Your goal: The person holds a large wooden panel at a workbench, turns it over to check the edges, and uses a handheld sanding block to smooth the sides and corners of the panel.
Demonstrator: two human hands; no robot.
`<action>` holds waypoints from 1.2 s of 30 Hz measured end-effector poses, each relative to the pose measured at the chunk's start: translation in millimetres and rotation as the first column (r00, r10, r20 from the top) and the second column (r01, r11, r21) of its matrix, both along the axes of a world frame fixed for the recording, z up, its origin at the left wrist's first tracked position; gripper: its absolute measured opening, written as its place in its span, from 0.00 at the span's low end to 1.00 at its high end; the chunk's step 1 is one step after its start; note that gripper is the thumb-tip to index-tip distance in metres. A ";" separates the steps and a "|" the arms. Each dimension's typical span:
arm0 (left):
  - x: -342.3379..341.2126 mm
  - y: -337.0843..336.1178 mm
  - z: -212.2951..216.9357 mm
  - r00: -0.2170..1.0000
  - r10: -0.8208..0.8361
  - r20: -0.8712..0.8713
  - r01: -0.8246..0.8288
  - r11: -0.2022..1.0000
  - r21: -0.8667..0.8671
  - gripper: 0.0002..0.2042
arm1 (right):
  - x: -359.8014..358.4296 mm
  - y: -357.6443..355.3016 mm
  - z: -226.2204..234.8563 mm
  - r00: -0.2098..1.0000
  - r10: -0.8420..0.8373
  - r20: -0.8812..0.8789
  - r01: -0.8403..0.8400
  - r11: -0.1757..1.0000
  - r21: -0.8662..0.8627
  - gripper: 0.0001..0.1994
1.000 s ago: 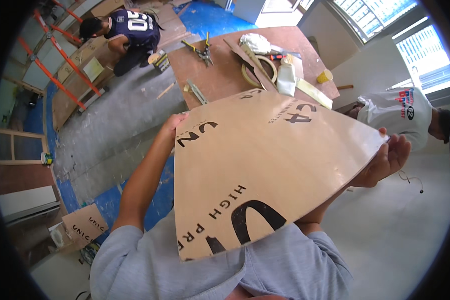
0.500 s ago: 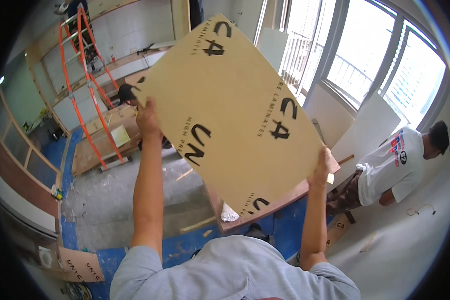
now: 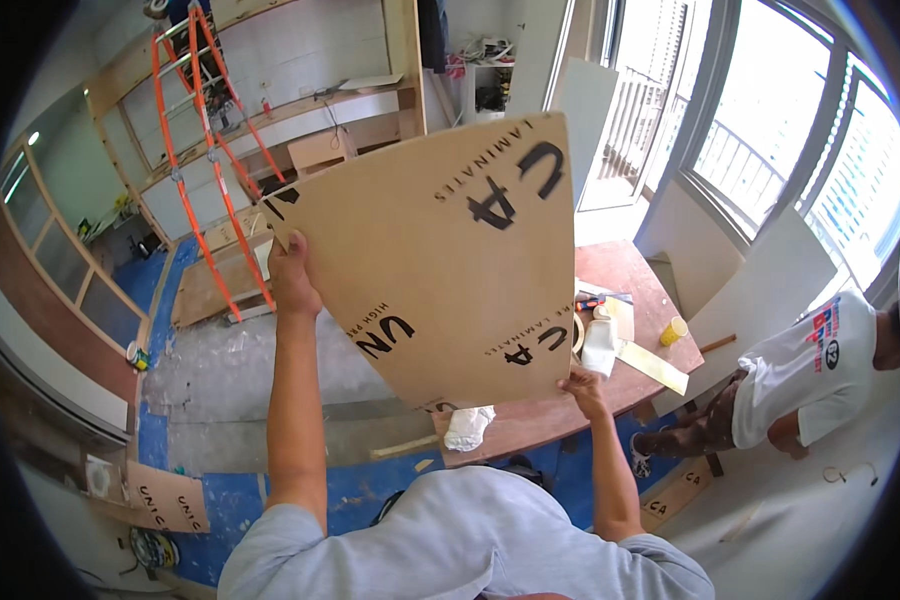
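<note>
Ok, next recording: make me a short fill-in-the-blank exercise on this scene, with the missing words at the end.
1. The left hand holds the tan board by its ____ edge.
2. The right hand holds that board near its lower ____ corner.
3. The cup on the table is coloured ____.
4. The ladder has rails coloured ____.

Missing words: left; right; yellow; orange.

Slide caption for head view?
Left hand and right hand hold a flat tan printed sheet, partly hiding a reddish-brown tabletop.
</note>
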State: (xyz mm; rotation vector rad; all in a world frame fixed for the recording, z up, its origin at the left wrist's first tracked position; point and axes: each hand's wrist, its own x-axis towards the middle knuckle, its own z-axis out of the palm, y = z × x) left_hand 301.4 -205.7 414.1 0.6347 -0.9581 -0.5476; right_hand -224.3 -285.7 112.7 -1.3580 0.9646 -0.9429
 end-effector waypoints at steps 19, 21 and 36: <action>-102.4 25.6 -53.1 0.965 0.065 0.252 -0.079 0.996 0.045 0.35 | 0.0 29.5 -68.4 0.968 -0.137 -0.213 0.132 0.991 -0.036 0.11; -106.7 30.7 -54.9 0.969 0.046 0.244 -0.052 0.998 0.019 0.34 | 3.2 25.7 -59.9 0.940 -0.193 -0.281 0.138 0.969 -0.205 0.11; -110.7 39.4 -52.5 0.934 0.079 0.348 -0.087 0.996 0.009 0.30 | 53.9 -6.7 304.8 0.870 -0.413 0.271 0.473 0.542 -0.694 0.26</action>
